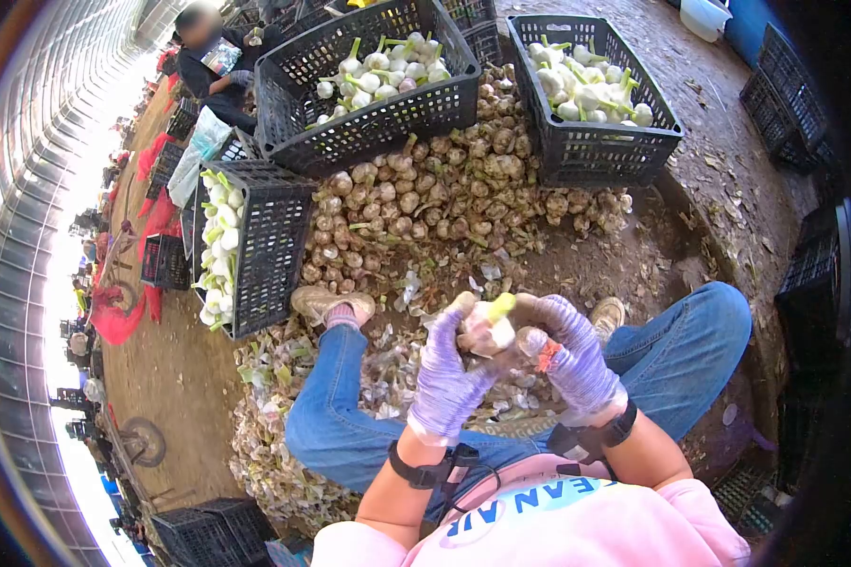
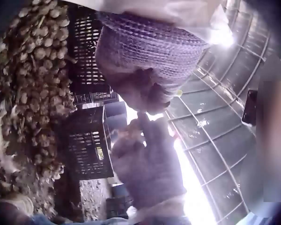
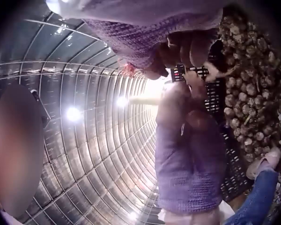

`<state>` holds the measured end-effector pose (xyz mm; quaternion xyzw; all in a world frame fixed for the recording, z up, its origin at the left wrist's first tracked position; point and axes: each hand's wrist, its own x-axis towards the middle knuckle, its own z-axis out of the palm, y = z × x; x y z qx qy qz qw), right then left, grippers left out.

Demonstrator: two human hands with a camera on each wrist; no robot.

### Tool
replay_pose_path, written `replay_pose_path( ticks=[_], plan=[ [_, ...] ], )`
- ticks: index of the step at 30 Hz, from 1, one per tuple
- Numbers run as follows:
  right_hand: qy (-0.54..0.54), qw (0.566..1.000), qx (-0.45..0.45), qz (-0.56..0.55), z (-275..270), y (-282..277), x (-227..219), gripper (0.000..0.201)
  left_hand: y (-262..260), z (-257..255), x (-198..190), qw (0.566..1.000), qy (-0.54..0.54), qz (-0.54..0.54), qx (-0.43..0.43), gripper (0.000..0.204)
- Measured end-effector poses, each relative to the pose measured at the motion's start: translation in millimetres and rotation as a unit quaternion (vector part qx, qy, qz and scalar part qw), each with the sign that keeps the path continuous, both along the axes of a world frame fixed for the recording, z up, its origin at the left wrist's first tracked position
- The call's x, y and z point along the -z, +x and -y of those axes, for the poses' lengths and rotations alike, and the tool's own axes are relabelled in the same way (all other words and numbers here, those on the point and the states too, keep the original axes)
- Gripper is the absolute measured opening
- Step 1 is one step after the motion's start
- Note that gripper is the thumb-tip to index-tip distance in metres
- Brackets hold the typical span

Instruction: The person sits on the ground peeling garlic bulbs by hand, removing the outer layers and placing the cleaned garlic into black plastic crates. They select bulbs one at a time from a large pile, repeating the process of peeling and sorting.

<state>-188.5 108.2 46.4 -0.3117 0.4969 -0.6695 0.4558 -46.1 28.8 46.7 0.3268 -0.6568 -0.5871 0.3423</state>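
In the head view my left hand (image 1: 447, 378), in a purple-striped knit glove with dirty fingertips, grips a garlic bulb (image 1: 483, 333) above my lap. The bulb shows white skin, some pink and a short green-yellow stalk. My right hand (image 1: 579, 364), gloved alike, is close to the bulb's right side with curled fingers beside the stalk. An orange-red wrap (image 1: 548, 355) circles its thumb. The right wrist view shows the curled right fingers (image 3: 192, 49) over the left hand (image 3: 189, 154) and the pale bulb (image 3: 193, 77); I cannot tell what the right fingers hold.
A heap of unpeeled garlic (image 1: 416, 194) lies ahead. Black crates of cleaned garlic stand at the left (image 1: 272, 250), back (image 1: 369, 109) and right (image 1: 607, 151). Peelings (image 1: 284, 454) cover the ground around my legs. Another person (image 1: 222, 71) sits at the upper left.
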Motion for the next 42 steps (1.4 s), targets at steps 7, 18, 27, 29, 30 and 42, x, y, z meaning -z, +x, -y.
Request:
replay_pose_path(
  ticks=[7, 18, 27, 29, 30, 42],
  plan=[
    [0.049, 0.986, 0.003, 0.157, 5, 8, 2, 0.027, -7, -8, -9, 0.928, -0.345, 0.136, -0.033, 0.084],
    [0.081, 0.976, -0.132, 0.152, 5, -14, -21, 0.03, 1, -4, -5, 0.956, -0.27, 0.111, -0.018, 0.082],
    [0.104, 0.971, -0.177, 0.123, 0, -26, 4, 0.03, 7, -4, 3, 0.922, 0.352, -0.158, 0.018, 0.062],
    [-0.033, 0.958, -0.241, 0.153, -3, -27, 11, 0.023, 17, -1, 13, 0.956, 0.267, -0.089, 0.084, 0.069],
    [0.016, 0.959, -0.253, 0.126, -1, -25, 1, 0.022, 14, 0, 13, 0.913, 0.38, -0.123, 0.079, 0.072],
    [-0.035, 0.921, -0.116, 0.371, -1, -2, 14, 0.066, -3, -3, 9, 0.897, 0.384, -0.22, 0.017, 0.063]
  ],
)
